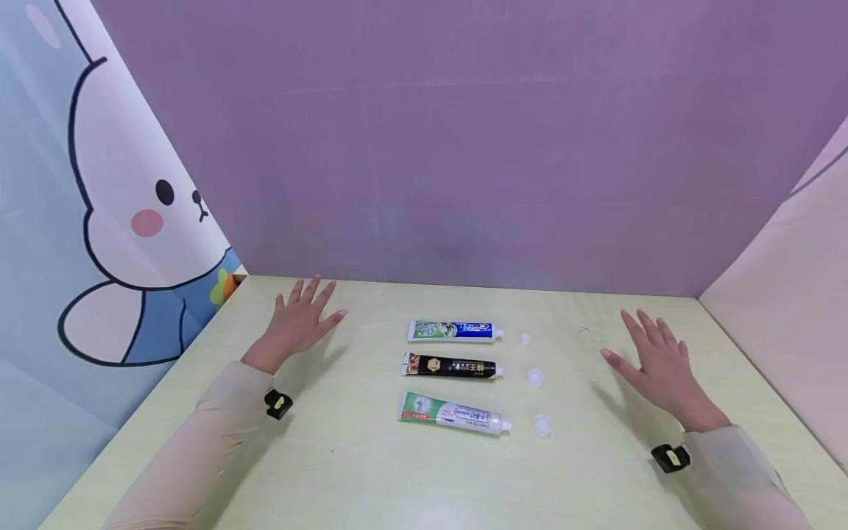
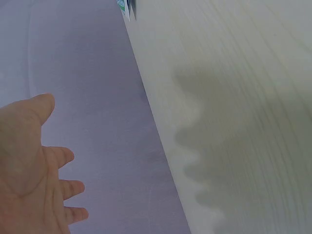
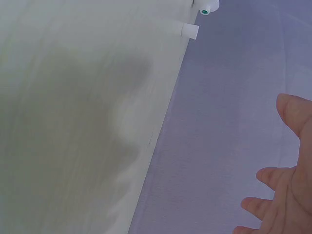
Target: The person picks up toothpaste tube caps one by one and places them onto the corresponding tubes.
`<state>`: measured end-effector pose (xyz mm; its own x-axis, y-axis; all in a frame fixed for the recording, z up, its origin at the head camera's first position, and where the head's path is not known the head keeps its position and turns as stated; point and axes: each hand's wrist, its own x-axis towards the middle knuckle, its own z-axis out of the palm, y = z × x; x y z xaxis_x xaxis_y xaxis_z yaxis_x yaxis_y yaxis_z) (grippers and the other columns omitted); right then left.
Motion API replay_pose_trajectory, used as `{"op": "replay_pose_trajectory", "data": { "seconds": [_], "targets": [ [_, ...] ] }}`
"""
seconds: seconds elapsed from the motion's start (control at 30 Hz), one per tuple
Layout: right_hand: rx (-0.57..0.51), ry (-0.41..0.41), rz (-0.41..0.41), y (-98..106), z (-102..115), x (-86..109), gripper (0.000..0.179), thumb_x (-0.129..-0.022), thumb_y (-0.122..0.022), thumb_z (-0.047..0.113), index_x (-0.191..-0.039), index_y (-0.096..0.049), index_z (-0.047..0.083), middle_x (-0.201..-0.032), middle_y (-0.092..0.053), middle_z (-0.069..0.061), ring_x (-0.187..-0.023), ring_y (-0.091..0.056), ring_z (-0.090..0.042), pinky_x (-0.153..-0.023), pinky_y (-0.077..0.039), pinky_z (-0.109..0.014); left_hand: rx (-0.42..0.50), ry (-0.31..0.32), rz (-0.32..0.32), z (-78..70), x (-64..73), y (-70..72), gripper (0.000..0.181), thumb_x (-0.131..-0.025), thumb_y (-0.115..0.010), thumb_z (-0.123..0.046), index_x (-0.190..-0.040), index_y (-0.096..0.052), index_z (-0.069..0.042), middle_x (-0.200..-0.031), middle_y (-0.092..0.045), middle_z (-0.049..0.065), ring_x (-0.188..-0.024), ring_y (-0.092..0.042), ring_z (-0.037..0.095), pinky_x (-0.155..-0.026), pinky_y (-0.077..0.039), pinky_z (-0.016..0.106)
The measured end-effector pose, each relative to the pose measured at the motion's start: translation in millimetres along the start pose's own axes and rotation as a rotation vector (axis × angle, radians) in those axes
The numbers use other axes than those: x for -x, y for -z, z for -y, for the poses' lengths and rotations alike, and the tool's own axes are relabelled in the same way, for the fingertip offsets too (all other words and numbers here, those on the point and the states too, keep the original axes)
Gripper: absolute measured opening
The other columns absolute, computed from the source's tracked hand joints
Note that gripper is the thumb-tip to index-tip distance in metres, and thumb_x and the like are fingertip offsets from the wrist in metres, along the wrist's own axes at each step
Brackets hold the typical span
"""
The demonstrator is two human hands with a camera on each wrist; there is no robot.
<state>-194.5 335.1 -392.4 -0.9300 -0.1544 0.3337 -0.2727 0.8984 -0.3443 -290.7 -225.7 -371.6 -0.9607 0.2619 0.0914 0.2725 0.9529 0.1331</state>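
Observation:
Three toothpaste tubes lie side by side on the table, nozzles toward the right: a green and blue tube (image 1: pixel 456 331) at the back, a black tube (image 1: pixel 452 366) in the middle, a green and white tube (image 1: pixel 453 414) in front. Beside their nozzles sit a small white cap (image 1: pixel 525 338) and two larger white caps, one middle cap (image 1: pixel 535 378) and one front cap (image 1: pixel 542 425). My left hand (image 1: pixel 296 324) hovers left of the tubes, fingers spread, holding nothing. To the right of the caps, my right hand (image 1: pixel 659 366) is likewise spread above the table and holds nothing.
The pale wooden table (image 1: pixel 371 486) ends at a purple backdrop (image 1: pixel 450 147). A cartoon-printed curtain (image 1: pixel 40 243) hangs along the left, and a light panel (image 1: pixel 795 309) stands on the right. Each wrist wears a black band with a small device.

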Motion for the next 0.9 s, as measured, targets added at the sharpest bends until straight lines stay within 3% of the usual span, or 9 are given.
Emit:
{"op": "replay_pose_trajectory", "data": {
  "seconds": [0.9],
  "targets": [
    [-0.013,-0.012,0.018,2,4,7.4,0.075,-0.094,-0.054,0.039,-0.150,-0.017,0.006,-0.150,-0.013,-0.031,-0.135,-0.003,-0.055,-0.093,-0.001,-0.077,0.032,-0.047,0.023,-13.1,-0.2,-3.5,0.073,-0.097,-0.033,-0.056,-0.152,-0.015,-0.012,-0.155,-0.008,0.022,-0.140,-0.003,0.046,-0.102,-0.005,0.070]
  ]
}}
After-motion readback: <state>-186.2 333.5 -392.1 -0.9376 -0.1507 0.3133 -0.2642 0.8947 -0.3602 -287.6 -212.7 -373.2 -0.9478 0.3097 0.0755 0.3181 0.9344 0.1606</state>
